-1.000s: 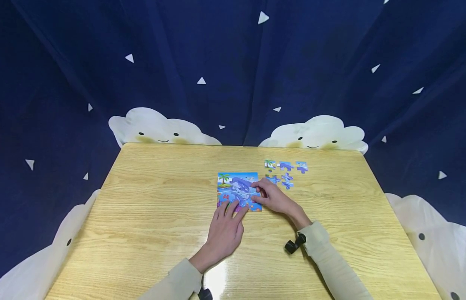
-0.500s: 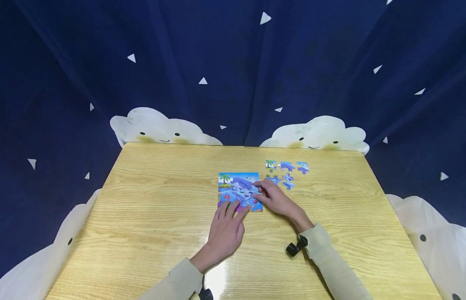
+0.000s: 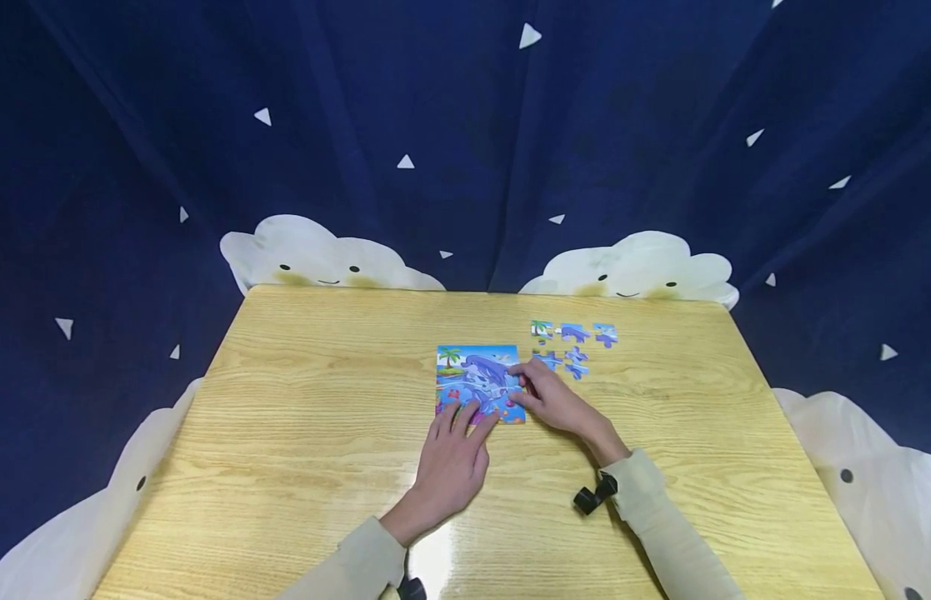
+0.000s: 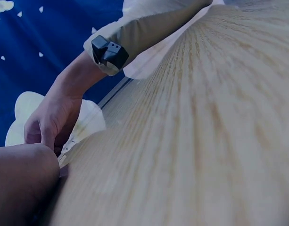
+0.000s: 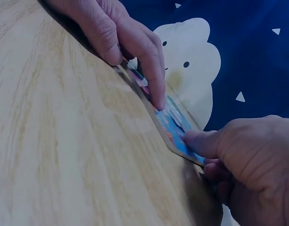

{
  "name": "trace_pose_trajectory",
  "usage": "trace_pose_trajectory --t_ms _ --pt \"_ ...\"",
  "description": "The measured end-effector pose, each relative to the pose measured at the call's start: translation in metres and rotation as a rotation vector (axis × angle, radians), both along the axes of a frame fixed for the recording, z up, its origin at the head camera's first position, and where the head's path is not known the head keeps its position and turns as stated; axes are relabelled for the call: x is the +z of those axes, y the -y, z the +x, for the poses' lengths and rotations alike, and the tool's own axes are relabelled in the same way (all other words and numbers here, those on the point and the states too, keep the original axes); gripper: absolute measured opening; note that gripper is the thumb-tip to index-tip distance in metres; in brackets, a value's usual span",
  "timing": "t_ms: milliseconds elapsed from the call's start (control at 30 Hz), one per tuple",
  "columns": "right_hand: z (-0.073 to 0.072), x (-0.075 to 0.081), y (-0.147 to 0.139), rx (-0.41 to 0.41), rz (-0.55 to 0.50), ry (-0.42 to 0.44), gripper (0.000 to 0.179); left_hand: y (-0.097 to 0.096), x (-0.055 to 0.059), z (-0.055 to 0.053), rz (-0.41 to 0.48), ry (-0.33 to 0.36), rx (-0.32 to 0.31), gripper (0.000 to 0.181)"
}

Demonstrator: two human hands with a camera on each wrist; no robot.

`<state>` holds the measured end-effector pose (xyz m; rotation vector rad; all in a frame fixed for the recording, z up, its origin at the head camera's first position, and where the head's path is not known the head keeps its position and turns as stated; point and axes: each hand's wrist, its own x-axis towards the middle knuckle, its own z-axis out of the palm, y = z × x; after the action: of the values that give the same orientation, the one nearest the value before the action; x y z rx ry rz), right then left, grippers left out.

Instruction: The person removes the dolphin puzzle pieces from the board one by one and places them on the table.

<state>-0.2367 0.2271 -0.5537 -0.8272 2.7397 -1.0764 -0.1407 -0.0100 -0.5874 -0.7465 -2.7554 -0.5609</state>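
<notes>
At twelve o'clock ahead of you on the worktop (image 3: 322,375), the dolphin puzzle (image 3: 476,363) lies under both your hands. Your left hand (image 3: 452,462) rests on its six o'clock edge, fingers spread wide and gripping nothing. Your right hand (image 3: 557,402) has a narrow grip on the three o'clock side, thumb on the face and fingers curled in at the edge; whether it pinches a separate piece, I can't tell. Since half a second ago, the dark gap beside those fingertips has all but gone, and they have shifted slightly toward three o'clock. That suggests a piece has nearly seated, though your fingers cover part of the join. Loose jigsaw pieces (image 3: 574,334) lie at the puzzle's two o'clock, the nearest partly hidden by your right knuckles.
</notes>
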Motion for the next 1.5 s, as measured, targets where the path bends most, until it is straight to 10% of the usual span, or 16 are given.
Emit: trace_pose_trajectory --t_ms 300,600,1500 --pt "-0.002 0.004 -0.001 0.013 0.005 0.022 0.039 0.000 -0.001 0.000 0.011 -0.017 -0.002 0.051" --pt "-0.006 -0.009 -0.002 0.009 -0.050 -0.142 0.036 -0.001 -0.001 0.000 0.024 -0.048 0.000 0.050" --pt "0.003 0.002 -0.075 -0.262 -0.158 -0.173 0.039 -0.001 -0.004 -0.001 0.038 -0.066 -0.002 0.049"
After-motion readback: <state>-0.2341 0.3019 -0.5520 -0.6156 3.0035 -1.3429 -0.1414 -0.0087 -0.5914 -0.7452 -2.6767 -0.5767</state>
